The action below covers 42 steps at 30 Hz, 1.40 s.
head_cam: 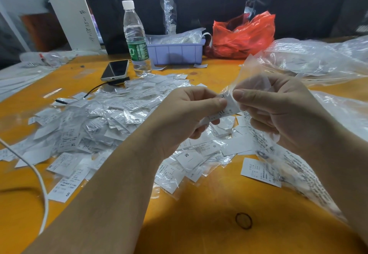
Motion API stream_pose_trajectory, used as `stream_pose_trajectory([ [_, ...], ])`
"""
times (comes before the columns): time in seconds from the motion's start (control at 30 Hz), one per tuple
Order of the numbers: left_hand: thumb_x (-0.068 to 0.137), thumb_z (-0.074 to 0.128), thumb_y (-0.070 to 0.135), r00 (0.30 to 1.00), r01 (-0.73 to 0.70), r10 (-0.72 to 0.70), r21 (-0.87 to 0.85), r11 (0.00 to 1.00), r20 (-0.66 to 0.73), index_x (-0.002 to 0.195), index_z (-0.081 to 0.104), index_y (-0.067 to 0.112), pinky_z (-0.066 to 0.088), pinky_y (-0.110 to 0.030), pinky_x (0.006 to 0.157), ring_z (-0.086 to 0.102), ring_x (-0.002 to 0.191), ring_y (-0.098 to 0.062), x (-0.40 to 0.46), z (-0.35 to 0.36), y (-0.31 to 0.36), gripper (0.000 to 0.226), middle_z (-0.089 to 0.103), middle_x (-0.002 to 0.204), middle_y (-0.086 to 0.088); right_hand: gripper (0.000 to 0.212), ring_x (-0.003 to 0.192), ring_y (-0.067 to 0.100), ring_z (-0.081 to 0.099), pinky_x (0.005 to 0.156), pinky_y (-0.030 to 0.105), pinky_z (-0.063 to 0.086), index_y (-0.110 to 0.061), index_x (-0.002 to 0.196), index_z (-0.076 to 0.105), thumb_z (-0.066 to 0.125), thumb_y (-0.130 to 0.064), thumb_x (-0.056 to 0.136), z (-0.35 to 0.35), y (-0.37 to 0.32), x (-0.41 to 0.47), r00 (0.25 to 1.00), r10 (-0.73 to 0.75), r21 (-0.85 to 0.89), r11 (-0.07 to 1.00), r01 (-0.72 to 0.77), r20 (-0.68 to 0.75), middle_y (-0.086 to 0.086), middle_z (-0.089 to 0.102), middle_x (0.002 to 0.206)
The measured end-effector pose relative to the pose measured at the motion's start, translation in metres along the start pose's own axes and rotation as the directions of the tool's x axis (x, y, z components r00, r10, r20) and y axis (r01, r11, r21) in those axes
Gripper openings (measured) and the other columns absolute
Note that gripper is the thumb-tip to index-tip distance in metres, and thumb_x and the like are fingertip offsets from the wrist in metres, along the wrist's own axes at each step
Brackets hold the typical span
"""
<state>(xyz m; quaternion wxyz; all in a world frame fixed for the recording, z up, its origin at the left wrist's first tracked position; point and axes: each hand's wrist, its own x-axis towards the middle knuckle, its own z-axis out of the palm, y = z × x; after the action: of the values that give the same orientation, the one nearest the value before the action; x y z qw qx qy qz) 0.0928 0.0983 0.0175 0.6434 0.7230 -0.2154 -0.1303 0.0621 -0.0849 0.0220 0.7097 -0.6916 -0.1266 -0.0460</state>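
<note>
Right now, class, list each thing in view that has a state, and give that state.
left hand: pinches label
right hand: pinches clear bag
label: held between both hands
water bottle: upright, capped
phone: face up, screen dark
red bag: mouth open

Bottle [136,41] left of tray [175,53]; phone [115,69] before bottle; labels [89,126] on table [199,214]
</note>
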Motion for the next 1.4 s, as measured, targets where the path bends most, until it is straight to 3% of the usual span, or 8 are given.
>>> stream_pose_trajectory([
  [0.2,0.091,0.063,0.015,0.999,-0.016,0.015,-0.023,1.000,-0.034,0.089,0.065,0.008,0.032,-0.017,0.041,0.042,0.046,-0.008,0.001,-0.001,-0.001,0.008,0.058,0.056,0.003,0.026,0.034,0.004,0.023,0.034,0.016,0.023,-0.001,0.091,0.065,0.069,-0.017,0.072,0.001,-0.001,0.000,0.999,0.040,-0.051,0.998,-0.039,0.008,-0.008,0.040,0.039],
  [0.5,0.090,0.066,0.018,0.996,-0.025,0.020,-0.051,0.998,-0.091,0.093,0.066,0.007,0.034,-0.018,0.041,0.044,0.047,-0.008,0.003,0.000,-0.005,0.011,0.060,0.058,0.002,0.011,0.036,0.005,0.025,0.036,0.016,0.022,0.001,0.086,0.066,0.066,-0.009,0.083,0.003,0.002,-0.001,0.999,0.041,-0.126,0.991,-0.042,-0.012,-0.006,0.051,0.046],
  [0.7,0.090,0.066,0.019,0.991,-0.059,0.048,-0.081,0.995,-0.128,0.103,0.065,0.006,0.034,-0.017,0.042,0.044,0.047,-0.007,0.003,0.005,-0.007,0.018,0.060,0.059,0.004,0.019,0.037,0.008,0.017,0.038,0.017,0.020,0.003,0.079,0.065,0.064,-0.015,0.086,0.006,0.004,-0.002,0.999,0.050,-0.144,0.988,-0.052,-0.016,-0.009,0.032,0.038],
  [0.93,0.091,0.065,0.020,0.993,-0.069,0.063,-0.055,0.996,-0.098,0.098,0.065,0.008,0.034,-0.018,0.043,0.047,0.048,-0.005,0.002,0.007,-0.007,0.014,0.061,0.061,0.005,0.035,0.044,0.013,0.014,0.037,0.018,0.021,0.012,0.085,0.062,0.064,-0.023,0.087,0.006,0.008,-0.001,0.993,0.105,-0.082,0.991,-0.108,-0.046,0.002,0.021,0.048],
  [1.13,0.094,0.061,0.018,0.990,-0.068,0.051,-0.125,0.990,-0.133,0.087,0.065,0.012,0.034,-0.018,0.042,0.045,0.047,-0.007,0.004,0.007,-0.007,0.010,0.060,0.057,0.005,0.029,0.044,0.014,0.013,0.038,0.018,0.020,0.003,0.077,0.062,0.068,-0.025,0.078,0.004,0.004,0.000,0.993,0.113,-0.088,0.989,-0.116,-0.041,-0.002,0.021,0.044],
  [1.4,0.093,0.062,0.017,0.982,-0.050,0.001,-0.251,0.967,-0.191,0.083,0.062,0.013,0.033,-0.017,0.040,0.043,0.045,-0.008,0.007,0.010,-0.009,0.011,0.058,0.056,0.004,0.032,0.041,0.012,0.015,0.038,0.018,0.020,0.002,0.073,0.067,0.066,-0.028,0.084,0.002,0.006,0.000,0.996,0.078,-0.141,0.987,-0.082,-0.035,-0.002,0.024,0.044],
])
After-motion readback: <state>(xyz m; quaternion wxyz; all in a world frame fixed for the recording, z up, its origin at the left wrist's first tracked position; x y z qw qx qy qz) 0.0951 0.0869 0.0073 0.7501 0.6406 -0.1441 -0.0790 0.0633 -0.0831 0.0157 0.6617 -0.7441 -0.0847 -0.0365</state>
